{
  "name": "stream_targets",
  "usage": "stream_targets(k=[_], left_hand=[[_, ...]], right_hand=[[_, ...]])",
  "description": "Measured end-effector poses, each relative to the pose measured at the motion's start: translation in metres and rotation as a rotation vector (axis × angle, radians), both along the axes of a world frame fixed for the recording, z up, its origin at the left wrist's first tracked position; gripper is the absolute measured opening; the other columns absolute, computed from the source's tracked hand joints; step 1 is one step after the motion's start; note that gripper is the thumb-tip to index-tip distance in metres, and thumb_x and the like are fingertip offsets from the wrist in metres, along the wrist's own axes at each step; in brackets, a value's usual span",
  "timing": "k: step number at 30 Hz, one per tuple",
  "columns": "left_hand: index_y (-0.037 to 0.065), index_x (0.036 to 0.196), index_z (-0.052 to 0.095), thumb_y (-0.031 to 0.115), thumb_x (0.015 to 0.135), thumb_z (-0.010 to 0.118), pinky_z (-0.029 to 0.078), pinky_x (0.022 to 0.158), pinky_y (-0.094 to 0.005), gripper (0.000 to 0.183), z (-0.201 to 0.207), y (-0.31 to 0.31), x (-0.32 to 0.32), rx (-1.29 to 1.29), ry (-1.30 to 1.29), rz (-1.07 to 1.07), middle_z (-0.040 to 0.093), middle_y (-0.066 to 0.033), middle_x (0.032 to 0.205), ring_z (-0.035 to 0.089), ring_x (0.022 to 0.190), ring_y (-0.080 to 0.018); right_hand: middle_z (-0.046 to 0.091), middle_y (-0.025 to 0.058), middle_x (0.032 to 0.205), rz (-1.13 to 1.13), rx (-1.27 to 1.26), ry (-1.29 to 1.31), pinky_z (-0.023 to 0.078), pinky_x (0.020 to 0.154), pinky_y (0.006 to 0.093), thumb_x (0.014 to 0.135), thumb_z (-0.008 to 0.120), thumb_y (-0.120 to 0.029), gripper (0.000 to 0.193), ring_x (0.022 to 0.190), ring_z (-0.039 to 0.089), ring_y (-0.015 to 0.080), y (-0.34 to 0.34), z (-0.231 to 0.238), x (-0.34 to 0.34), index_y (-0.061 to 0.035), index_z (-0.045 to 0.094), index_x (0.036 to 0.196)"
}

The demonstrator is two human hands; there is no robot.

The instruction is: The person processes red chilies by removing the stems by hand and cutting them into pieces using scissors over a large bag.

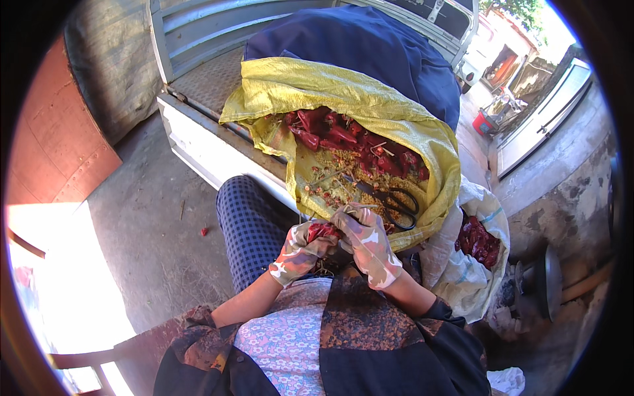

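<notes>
Both of my hands wear camouflage-patterned gloves and meet over the near edge of a yellow woven sack (317, 76). My left hand (297, 256) is closed around a dried red chili pepper (322, 231). The fingers of my right hand (371, 247) pinch at the pepper's right end, where a thin pale stalk shows by the fingertips. Inside the open sack lie a heap of dried red chili peppers (340, 135) and a scatter of yellowish seeds and stem bits (333, 162). Black-handled scissors (404, 206) rest on the seeds, just beyond my right hand.
The sack sits on the edge of a metal truck bed (211, 69), against a dark blue cloth-covered bulk (356, 39). At my right stands a white woven sack (456, 280) holding red peppers (477, 241). A red bucket (484, 123) is farther off. Concrete floor (155, 218) lies to the left.
</notes>
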State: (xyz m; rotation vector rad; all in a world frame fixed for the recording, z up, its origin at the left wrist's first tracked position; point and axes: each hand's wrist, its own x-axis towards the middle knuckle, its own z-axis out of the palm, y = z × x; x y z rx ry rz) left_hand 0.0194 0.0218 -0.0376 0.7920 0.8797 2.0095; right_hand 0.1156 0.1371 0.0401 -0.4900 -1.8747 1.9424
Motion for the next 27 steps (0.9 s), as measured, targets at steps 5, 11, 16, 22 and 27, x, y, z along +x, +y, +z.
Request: stream_targets(k=[5, 11, 16, 22, 27], left_hand=[[0.002, 0.098, 0.062, 0.023, 0.078, 0.074, 0.048, 0.073, -0.0236, 0.032, 0.006, -0.002, -0.002, 0.019, 0.027, 0.020, 0.063, -0.0020, 0.091, 0.058, 0.081, -0.0106], [-0.001, 0.100, 0.060, 0.024, 0.082, 0.068, 0.045, 0.067, -0.0238, 0.032, -0.007, 0.005, -0.003, 0.084, 0.052, 0.024, 0.061, -0.0047, 0.089, 0.055, 0.075, -0.0121], [0.001, 0.098, 0.057, 0.040, 0.080, 0.068, 0.038, 0.057, -0.0264, 0.045, 0.001, 0.001, -0.007, 0.031, -0.167, -0.084, 0.053, -0.0026, 0.071, 0.046, 0.060, -0.0116], [0.002, 0.104, 0.052, 0.024, 0.080, 0.071, 0.043, 0.065, -0.0315, 0.038, 0.023, 0.000, -0.012, 0.162, -0.313, -0.139, 0.050, -0.0032, 0.074, 0.048, 0.066, -0.0142], [0.005, 0.101, 0.051, 0.011, 0.075, 0.069, 0.044, 0.066, -0.0329, 0.031, 0.029, 0.001, -0.014, 0.074, -0.331, -0.167, 0.049, -0.0032, 0.076, 0.049, 0.067, -0.0157]], right_hand=[[0.057, -0.0041, 0.076, -0.031, -0.495, -0.091, 0.036, 0.049, 0.0192, 0.090, 0.062, -0.022, 0.012, 0.059, 0.050, 0.0046, -0.006, 0.013, -0.002, -0.0118, 0.059, 0.095], [0.058, -0.0026, 0.073, -0.104, -0.575, -0.102, 0.035, 0.047, 0.0198, 0.094, 0.054, -0.023, 0.013, 0.054, 0.047, 0.0055, 0.003, 0.011, -0.008, -0.0121, 0.058, 0.090], [0.058, -0.0009, 0.074, 0.039, -0.020, -0.107, 0.042, 0.053, 0.0236, 0.092, 0.056, -0.021, 0.013, 0.059, 0.051, 0.0097, 0.046, -0.005, -0.003, -0.0090, 0.060, 0.094], [0.064, 0.0131, 0.072, 0.239, 1.364, -0.457, 0.050, 0.064, 0.0360, 0.084, 0.058, -0.017, 0.013, 0.071, 0.064, 0.0280, 0.079, 0.019, -0.008, -0.0077, 0.065, 0.089], [0.062, 0.0134, 0.096, -0.328, 1.344, -0.372, 0.050, 0.069, 0.0418, 0.080, 0.062, -0.023, 0.018, 0.082, 0.062, 0.0318, 0.173, 0.001, -0.042, -0.0107, 0.061, 0.094]])
